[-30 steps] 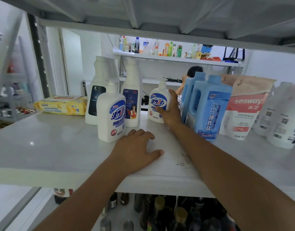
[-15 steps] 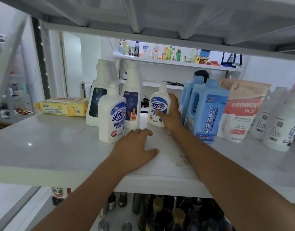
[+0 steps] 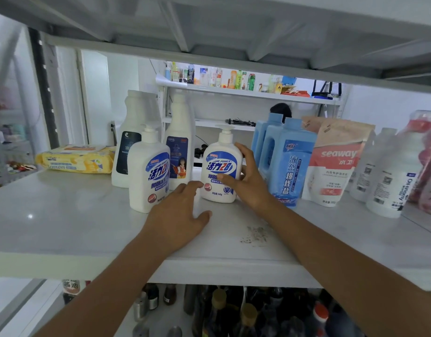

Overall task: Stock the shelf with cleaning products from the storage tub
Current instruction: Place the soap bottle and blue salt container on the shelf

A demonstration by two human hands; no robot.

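Right hand (image 3: 248, 183) grips the pump soap bottle (image 3: 220, 166), thumb across its label. The bottle has come forward on the shelf (image 3: 63, 227), upright, just beyond the left fingertips. Left hand (image 3: 178, 215) stays flat, fingers relaxed, holding nothing.

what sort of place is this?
Probably a storeroom or small shop: white shelf with the held pump bottle and other cleaners, dark bottles below, another stocked rack behind.

On my feed the light is bright and even, coming from behind the shelf (image 3: 63, 227). A small glare spot sits near its left edge. The corners bend, and the right-edge bottles (image 3: 392, 181) blur.
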